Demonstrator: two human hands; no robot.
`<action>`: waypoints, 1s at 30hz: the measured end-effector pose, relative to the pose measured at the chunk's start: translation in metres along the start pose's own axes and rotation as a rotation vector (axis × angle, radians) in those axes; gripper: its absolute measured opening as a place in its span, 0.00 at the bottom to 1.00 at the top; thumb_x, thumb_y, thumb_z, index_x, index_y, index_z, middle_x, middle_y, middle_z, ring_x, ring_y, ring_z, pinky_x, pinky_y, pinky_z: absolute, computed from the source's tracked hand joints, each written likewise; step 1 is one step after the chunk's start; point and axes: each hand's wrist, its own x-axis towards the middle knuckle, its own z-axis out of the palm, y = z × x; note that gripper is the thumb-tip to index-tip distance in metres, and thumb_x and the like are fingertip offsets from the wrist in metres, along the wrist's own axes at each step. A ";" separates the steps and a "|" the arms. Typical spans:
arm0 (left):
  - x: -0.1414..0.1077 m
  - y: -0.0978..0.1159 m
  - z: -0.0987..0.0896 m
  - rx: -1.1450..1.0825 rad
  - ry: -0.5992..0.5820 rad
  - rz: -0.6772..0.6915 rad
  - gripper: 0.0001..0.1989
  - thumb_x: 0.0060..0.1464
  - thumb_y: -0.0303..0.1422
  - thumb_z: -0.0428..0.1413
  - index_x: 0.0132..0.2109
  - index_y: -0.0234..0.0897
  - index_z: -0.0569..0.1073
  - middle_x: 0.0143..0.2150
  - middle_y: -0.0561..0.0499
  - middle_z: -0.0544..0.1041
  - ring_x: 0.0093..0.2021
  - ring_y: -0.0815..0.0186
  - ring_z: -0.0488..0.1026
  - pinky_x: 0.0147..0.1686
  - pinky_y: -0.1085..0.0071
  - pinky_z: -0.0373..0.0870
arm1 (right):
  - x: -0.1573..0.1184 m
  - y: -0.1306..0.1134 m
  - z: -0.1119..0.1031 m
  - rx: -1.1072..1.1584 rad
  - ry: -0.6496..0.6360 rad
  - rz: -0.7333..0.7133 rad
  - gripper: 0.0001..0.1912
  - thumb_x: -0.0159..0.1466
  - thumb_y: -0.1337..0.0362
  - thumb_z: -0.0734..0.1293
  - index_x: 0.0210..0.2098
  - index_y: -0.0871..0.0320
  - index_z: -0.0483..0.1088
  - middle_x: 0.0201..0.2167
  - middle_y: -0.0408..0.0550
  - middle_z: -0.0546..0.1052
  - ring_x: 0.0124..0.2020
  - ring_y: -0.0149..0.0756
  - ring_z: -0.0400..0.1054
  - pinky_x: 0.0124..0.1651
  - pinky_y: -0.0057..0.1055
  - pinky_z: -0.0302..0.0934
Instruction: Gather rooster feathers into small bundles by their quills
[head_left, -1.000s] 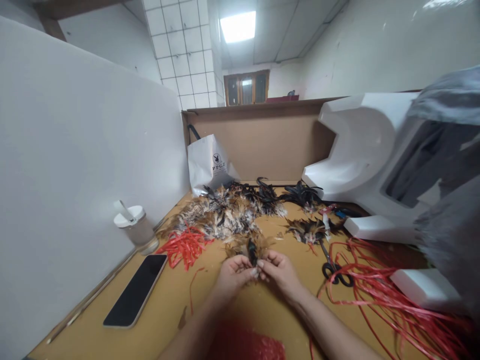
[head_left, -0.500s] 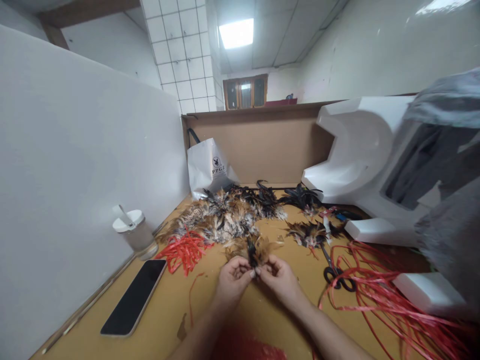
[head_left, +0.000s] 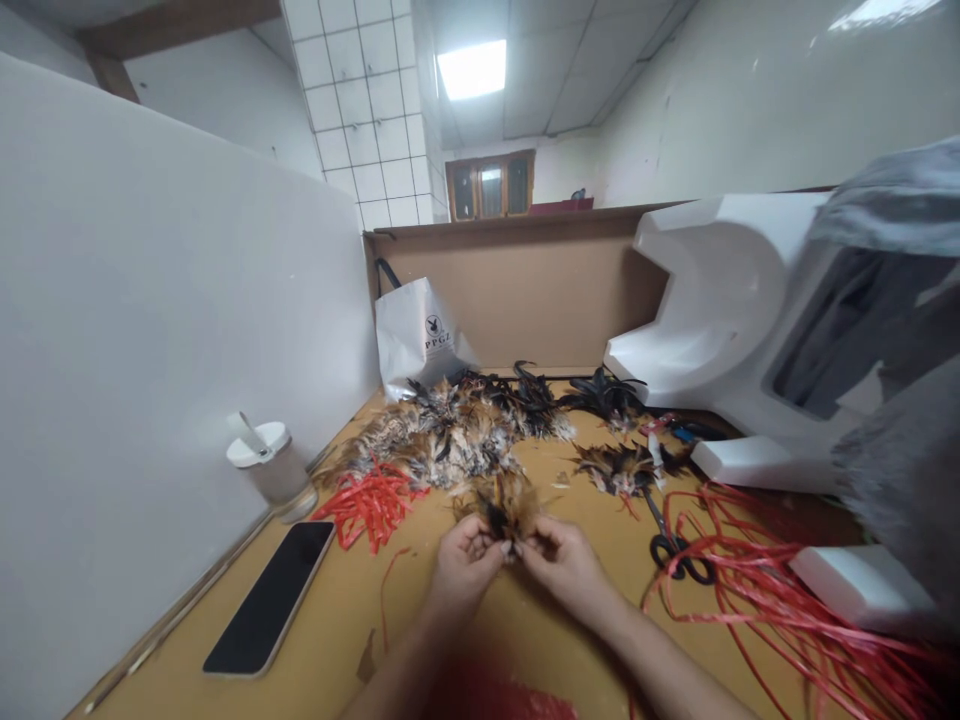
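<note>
Between my two hands is a small bunch of brown and black feathers (head_left: 504, 508), tips pointing away from me and blurred. My left hand (head_left: 471, 560) pinches its base from the left, fingers curled. From the right, my right hand (head_left: 561, 562) pinches the same base with thumb and forefinger. The thumbs nearly meet there, and the fingers hide most of the quill ends. Just beyond lies a large heap of brown, white and black feathers (head_left: 442, 435). Cut red plastic strips (head_left: 375, 505) lie in a pile left of my hands.
A phone (head_left: 271, 600) and a lidded cup (head_left: 274, 470) are at the left. Scissors (head_left: 679, 555) lie to the right beside long red ribbon strands (head_left: 810, 620). Feather bundles (head_left: 619, 465) sit behind them. White foam (head_left: 720, 300) and a silver bag (head_left: 416, 335) stand at the back.
The feathers between my fingers have shifted; the dark ones now lean left and spread differently. Both hands stay in nearly the same place, still pinching the base.
</note>
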 end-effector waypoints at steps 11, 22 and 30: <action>-0.005 -0.015 -0.005 0.050 -0.027 0.091 0.08 0.46 0.31 0.54 0.35 0.33 0.68 0.28 0.50 0.71 0.27 0.70 0.68 0.28 0.74 0.64 | 0.001 0.006 0.008 0.431 -0.042 0.255 0.10 0.51 0.60 0.65 0.21 0.60 0.60 0.14 0.39 0.67 0.15 0.24 0.57 0.20 0.21 0.49; 0.000 0.003 -0.001 -0.038 0.073 -0.021 0.10 0.42 0.31 0.57 0.33 0.32 0.66 0.20 0.54 0.70 0.21 0.73 0.66 0.24 0.76 0.63 | 0.002 -0.005 0.010 0.598 -0.118 0.390 0.15 0.48 0.56 0.68 0.27 0.61 0.63 0.20 0.42 0.72 0.19 0.25 0.64 0.21 0.22 0.56; 0.002 0.001 -0.009 -0.030 0.038 -0.039 0.11 0.42 0.35 0.57 0.31 0.32 0.68 0.22 0.53 0.71 0.23 0.73 0.65 0.26 0.76 0.61 | 0.001 -0.007 0.008 0.584 -0.136 0.374 0.16 0.48 0.55 0.67 0.27 0.62 0.65 0.21 0.44 0.72 0.18 0.24 0.62 0.21 0.22 0.54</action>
